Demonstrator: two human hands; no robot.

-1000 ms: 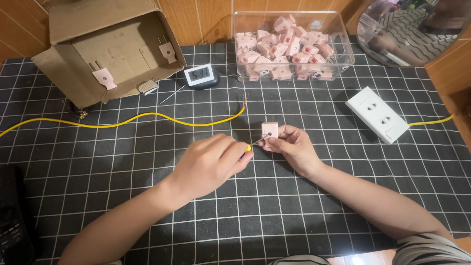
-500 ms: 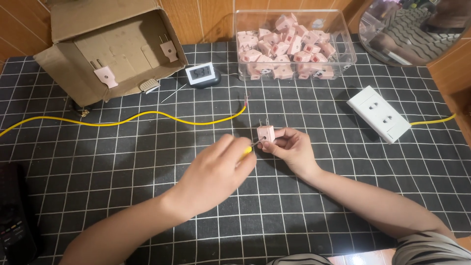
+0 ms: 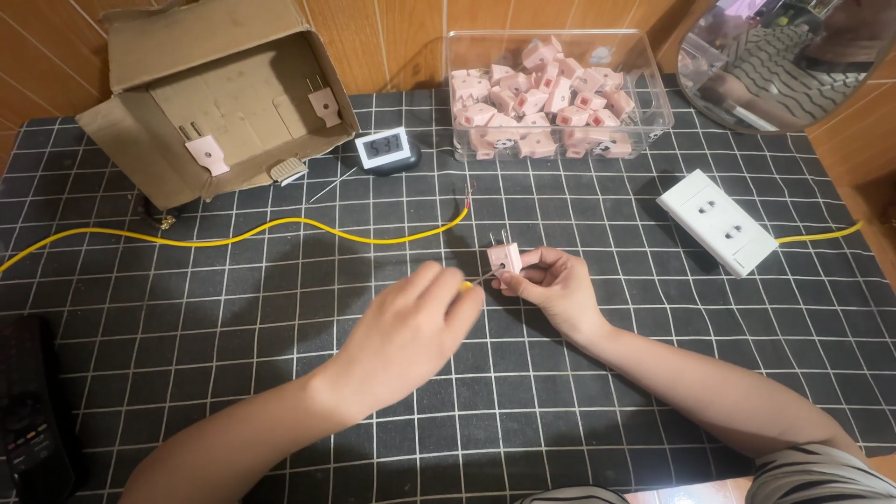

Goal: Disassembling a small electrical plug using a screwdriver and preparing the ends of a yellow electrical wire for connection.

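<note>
Pink plug (image 3: 505, 258) sat pinched in the fingertips of the right hand (image 3: 553, 285), held just above the bench (image 3: 280, 373), which was covered with a black cloth marked in a white grid. Its two metal prongs pointed up and away. The left hand (image 3: 411, 331) was closed around a thin tool with a yellow handle, most of it hidden by the fingers, and the metal tip (image 3: 481, 277) touched the plug's near face. In that single head view, a loose yellow wire (image 3: 280, 226) curved across the cloth behind the hands, its bare end lying near the plug. A clear tub (image 3: 653, 112) of similar pink plugs stood at the back, beside a small digital timer (image 3: 383, 149) and an open cardboard box (image 3: 215, 103). A white socket strip (image 3: 717, 222) lay to the right.

The grip on the plug looked light, so pressure from the tool might have twisted it loose. The tip could likely have slipped off the small face towards the right fingers.
</note>
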